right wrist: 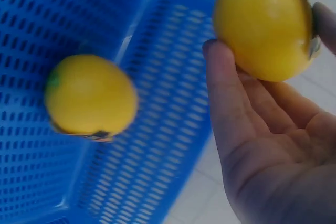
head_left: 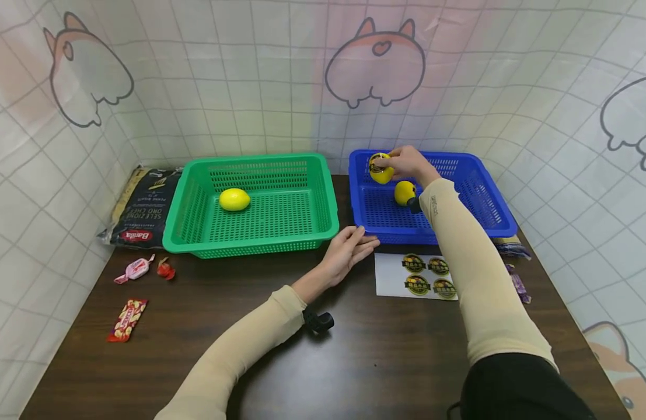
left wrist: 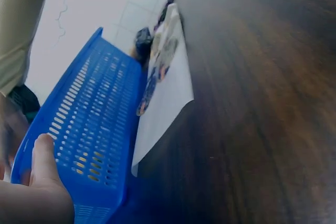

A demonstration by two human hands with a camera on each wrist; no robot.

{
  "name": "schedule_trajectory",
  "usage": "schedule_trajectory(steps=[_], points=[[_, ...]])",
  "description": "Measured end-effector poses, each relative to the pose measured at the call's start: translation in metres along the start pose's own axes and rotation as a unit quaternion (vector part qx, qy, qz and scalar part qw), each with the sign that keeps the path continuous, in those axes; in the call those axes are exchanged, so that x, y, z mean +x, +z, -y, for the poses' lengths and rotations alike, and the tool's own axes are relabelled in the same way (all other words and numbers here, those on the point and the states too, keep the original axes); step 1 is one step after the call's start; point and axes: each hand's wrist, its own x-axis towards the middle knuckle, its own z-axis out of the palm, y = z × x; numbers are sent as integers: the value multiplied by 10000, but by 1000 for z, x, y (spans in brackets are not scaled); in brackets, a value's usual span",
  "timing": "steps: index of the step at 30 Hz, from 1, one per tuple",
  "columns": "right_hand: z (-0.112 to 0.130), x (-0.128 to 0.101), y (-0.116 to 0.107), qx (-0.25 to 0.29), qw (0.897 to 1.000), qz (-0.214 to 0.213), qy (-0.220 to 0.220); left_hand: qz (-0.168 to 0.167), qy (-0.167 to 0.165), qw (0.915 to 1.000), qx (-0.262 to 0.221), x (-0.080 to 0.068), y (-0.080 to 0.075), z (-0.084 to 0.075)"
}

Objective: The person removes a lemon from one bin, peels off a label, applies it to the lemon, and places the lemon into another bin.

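being pinched by the right hand (head_left: pixel 408 164), a labelled lemon (head_left: pixel 380 174) is being held over the blue basket (head_left: pixel 401 236); the left hand (head_left: pixel 346 254) is being held straight-fingered near its front. placing is apparently being done, careful lowering probably being needed next.

A faintly wrinkled, white, grey-gridded backdrop sheet (head_left: pixel 270 87) is rising beyond the far, left and right edges of a dark brown, wood-grained table (head_left: pixel 123 367). Grey-outlined cartoon animal rumps (head_left: pixel 375 70) are decorating it; an orange-and-white cartoon animal head (head_left: pixel 629 379) is showing beside the near right corner. Soft light (head_left: pixel 375 350) is glinting on the table.
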Motion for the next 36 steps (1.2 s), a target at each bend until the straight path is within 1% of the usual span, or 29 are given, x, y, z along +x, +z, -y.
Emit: schedule_trajectory(steps=[3, 10, 13, 17, 23, 27, 29, 31, 33, 36], points=[[-8, 11, 7, -444, 9988, 85, 170, 26, -20, 10000, 1, 3, 1, -1], [-25, 24, 32, -789, 9943, 288, 658, -93, -23, 9999, -39, 4, 4, 2], [-30, 27, 43, -1118, 9888, 323, 933, -119, -16, 9999, 23, 3, 4, 4], [-27, 25, 51, -1650, 9803, 138, 1079, -67, 26, 9999, 109, 3, 4, 5], [-22, 23, 55, -2039, 9748, -285, 857, -42, 154, 9997, 188, 6, 2, 3], [-21, 19, 52, -2381, 9676, -572, 608, -37, 179, 9995, 243, 7, 3, 2], [-17, 15, 50, -2508, 9649, -643, 437, -34, 193, 9995, 246, 7, 4, 2], [-10, 10, 47, -2565, 9645, -562, 263, -49, 205, 9995, 224, 6, 4, 2], [-1, 3, 43, -2561, 9659, -380, 99, -69, 215, 9995, 217, 5, 4, 2], [14, -15, 35, -2328, 9720, -182, -276, -111, 229, 9995, 203, 4, 5, 1]])
